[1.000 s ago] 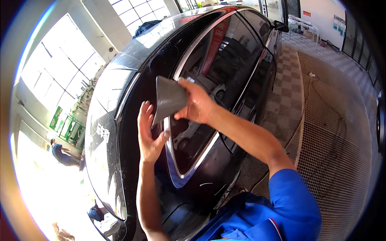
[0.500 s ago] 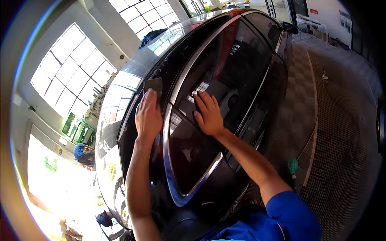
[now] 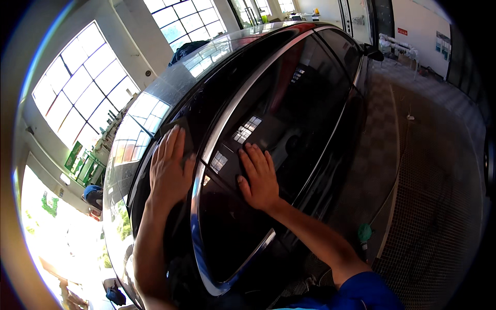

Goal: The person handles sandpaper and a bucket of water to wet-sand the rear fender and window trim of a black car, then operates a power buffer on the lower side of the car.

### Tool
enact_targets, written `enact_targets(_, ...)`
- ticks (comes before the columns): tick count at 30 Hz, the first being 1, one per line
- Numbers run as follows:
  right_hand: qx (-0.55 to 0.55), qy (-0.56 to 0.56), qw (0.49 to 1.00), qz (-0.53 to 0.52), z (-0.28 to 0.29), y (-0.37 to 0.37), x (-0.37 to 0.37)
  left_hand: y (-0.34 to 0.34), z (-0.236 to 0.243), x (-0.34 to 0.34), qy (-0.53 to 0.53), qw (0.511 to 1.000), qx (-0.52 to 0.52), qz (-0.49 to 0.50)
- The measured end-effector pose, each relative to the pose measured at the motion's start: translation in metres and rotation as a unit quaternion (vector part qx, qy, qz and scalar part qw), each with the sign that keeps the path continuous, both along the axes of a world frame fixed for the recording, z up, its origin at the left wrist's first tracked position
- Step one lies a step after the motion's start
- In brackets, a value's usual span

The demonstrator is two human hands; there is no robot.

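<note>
I lean over a black car (image 3: 289, 82) from its side. My left hand (image 3: 169, 170) lies flat on the roof edge and presses a dark grey cloth (image 3: 182, 130) against the paint; only the cloth's far corner shows past my fingertips. My right hand (image 3: 258, 178) rests flat, fingers spread, on the dark side window glass (image 3: 299, 119), holding nothing. A chrome window trim (image 3: 195, 206) curves between the two hands.
The car's side mirror (image 3: 373, 51) sticks out at the far end. A metal floor grate (image 3: 439, 227) runs along the right, with a small green object (image 3: 364, 232) at its edge. Tall windows (image 3: 82, 98) stand beyond the car, and a person in a blue cap (image 3: 93, 194) is at the left.
My right hand held the grey cloth up off the car; now the cloth lies under my left hand on the roof edge. Both hands have come down flat on the car.
</note>
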State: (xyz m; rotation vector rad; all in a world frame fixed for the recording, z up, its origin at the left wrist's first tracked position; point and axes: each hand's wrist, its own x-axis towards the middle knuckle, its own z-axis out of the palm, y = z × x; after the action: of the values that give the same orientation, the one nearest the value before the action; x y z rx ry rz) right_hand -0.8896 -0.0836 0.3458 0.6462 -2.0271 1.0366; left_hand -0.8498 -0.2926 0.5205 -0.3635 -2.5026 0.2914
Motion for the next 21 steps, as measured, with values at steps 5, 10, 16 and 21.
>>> enact_targets(5, -0.01, 0.0, 1.0, 0.004, -0.003, -0.007, -0.001, 0.011, 0.013, -0.037, -0.013, 0.999, 0.03, 0.023)
enact_targets(10, -0.01, 0.001, 1.0, 0.002, 0.0, 0.0, 0.001, -0.004, -0.001, 0.0, -0.008, 1.0, 0.003, 0.007)
enact_targets(16, -0.012, 0.004, 1.0, 0.009, -0.002, 0.003, -0.001, 0.009, 0.0, -0.031, 0.005, 1.0, 0.012, 0.004)
enact_targets(21, -0.022, 0.003, 1.0, 0.018, 0.003, 0.002, 0.001, -0.001, 0.001, 0.008, -0.037, 0.999, -0.013, -0.02)
